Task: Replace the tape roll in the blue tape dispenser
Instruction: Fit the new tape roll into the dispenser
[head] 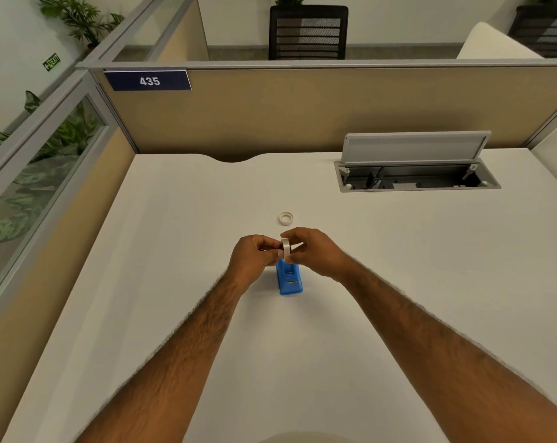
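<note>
Bare table (pixel 181 251) lies open left, right and below the blue tape dispenser (pixel 289 280); only a spare tape roll (pixel 286 218) and the open cable box (pixel 414 174) sit above.

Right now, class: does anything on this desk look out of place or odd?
Only the cable hatch at the desk's far right, whose lid stands open. A loose small ring lies beyond the hands; it fits the job.

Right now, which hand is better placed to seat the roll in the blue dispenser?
Probably the right hand: its fingers wrap the upright tape roll directly above the blue dispenser. The left hand only pinches at the roll's left side and could steady the dispenser.
</note>
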`<action>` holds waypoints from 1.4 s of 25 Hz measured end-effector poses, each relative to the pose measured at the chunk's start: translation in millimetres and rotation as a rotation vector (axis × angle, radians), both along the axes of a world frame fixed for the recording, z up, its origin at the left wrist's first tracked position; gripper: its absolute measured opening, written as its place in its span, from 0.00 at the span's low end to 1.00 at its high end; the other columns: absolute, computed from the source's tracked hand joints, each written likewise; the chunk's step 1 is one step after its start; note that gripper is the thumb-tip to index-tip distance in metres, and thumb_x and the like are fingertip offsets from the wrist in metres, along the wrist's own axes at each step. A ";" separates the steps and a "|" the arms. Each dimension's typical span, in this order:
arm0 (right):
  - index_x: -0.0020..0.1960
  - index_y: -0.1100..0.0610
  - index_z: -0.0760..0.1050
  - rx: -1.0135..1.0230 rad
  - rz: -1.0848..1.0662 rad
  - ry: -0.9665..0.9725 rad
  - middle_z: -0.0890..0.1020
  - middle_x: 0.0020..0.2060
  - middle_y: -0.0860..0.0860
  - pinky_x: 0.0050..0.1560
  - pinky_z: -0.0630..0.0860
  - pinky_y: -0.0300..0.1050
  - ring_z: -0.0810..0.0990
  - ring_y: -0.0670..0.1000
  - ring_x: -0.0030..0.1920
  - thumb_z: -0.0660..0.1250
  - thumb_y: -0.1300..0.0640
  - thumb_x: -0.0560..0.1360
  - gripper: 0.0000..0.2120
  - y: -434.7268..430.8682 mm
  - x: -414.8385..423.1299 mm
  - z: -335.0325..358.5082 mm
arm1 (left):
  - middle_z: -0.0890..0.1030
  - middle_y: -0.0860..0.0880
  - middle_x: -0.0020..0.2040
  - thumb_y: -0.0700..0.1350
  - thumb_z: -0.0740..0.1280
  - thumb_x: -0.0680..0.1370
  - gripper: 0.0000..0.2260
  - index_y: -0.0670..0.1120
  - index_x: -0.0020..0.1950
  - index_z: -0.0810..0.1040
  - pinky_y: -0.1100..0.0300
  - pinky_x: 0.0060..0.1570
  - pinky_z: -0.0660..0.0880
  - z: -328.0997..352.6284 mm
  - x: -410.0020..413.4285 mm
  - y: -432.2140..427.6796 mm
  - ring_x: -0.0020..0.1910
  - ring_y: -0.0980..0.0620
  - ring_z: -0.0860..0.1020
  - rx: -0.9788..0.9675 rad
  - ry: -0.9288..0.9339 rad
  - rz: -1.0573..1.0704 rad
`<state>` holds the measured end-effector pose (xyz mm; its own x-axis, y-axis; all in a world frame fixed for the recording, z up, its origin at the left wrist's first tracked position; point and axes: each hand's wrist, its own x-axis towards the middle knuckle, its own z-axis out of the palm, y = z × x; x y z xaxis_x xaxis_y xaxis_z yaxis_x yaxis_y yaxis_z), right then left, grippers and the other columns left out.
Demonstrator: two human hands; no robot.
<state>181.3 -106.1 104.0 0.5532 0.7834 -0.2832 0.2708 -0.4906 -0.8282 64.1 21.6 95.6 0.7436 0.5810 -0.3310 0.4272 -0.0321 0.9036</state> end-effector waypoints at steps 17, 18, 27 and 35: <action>0.66 0.53 0.73 -0.129 0.106 -0.290 0.78 0.64 0.51 0.52 0.72 0.39 0.76 0.48 0.55 0.73 0.62 0.71 0.24 -0.1 7.0 -41.4 | 0.82 0.47 0.60 0.40 0.72 0.77 0.15 0.46 0.63 0.80 0.60 0.53 0.78 -32.3 -7.9 -5.3 0.54 0.51 0.79 0.116 0.157 0.007; 0.66 0.53 0.73 -0.127 0.103 -0.295 0.78 0.64 0.51 0.52 0.72 0.40 0.76 0.48 0.55 0.73 0.62 0.71 0.25 1.2 7.4 -42.8 | 0.82 0.47 0.61 0.40 0.72 0.77 0.15 0.46 0.63 0.80 0.57 0.55 0.78 -32.9 -7.8 -6.2 0.54 0.51 0.79 0.106 0.164 0.009; 0.65 0.52 0.73 -0.140 0.101 -0.304 0.77 0.64 0.51 0.52 0.71 0.40 0.73 0.45 0.53 0.74 0.61 0.71 0.25 10.0 10.4 -59.9 | 0.83 0.45 0.59 0.39 0.75 0.74 0.19 0.44 0.64 0.80 0.46 0.63 0.78 -33.3 -8.8 -7.0 0.57 0.45 0.81 0.027 0.176 0.004; 0.64 0.52 0.74 -0.119 0.088 -0.296 0.78 0.63 0.51 0.52 0.71 0.40 0.74 0.46 0.53 0.74 0.62 0.70 0.24 10.5 9.6 -63.1 | 0.83 0.45 0.59 0.39 0.74 0.75 0.18 0.43 0.64 0.79 0.46 0.64 0.77 -32.0 -6.6 -7.4 0.58 0.45 0.81 0.035 0.185 -0.008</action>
